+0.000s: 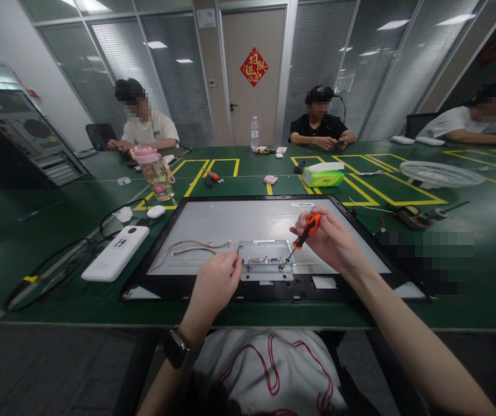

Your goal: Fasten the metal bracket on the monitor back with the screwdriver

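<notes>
A flat monitor panel (213,222) lies back-up on the green table, with a metal board cover (265,259) near its front edge. My right hand (332,240) is closed around an orange-and-black screwdriver (303,236), whose tip touches the cover's right side. My left hand (215,284) is closed, its fingers pressed on the cover's left edge. Thin coloured wires (189,248) run across the panel to the left of the cover.
A white power adapter (115,253) and black cables (57,263) lie left of the panel. A pink-lidded bottle (155,172), a green tissue box (322,174), a white fan grille (441,173) and a water bottle (254,133) stand further back. Three other people sit along the far side.
</notes>
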### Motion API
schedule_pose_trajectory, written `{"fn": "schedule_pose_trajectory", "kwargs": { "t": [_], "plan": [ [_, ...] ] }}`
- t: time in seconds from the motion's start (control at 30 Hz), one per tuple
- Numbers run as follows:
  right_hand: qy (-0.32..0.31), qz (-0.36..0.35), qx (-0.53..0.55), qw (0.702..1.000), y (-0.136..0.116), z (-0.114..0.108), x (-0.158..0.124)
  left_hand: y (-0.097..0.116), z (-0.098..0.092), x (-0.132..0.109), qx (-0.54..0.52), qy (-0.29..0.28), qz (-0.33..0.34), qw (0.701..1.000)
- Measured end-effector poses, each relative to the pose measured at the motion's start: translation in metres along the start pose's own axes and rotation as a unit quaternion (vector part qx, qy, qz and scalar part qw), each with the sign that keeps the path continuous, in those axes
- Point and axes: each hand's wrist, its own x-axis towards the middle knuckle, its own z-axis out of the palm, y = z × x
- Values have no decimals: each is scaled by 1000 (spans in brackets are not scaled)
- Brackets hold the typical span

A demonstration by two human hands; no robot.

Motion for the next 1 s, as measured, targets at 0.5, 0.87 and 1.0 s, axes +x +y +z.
{"fn": "schedule_pose_trajectory", "kwargs": {
  "t": [0.5,0.87,1.0],
  "plan": [
    [8,-2,-1,1000,2,-3,-1,-1,1,0,1,5,3,1000],
    [19,8,7,1000,0,0,-1,-1,1,-2,3,5,4,1000],
    [5,8,4,1000,0,-2,-2,-1,1,-1,1,7,5,1000]
  ]
}}
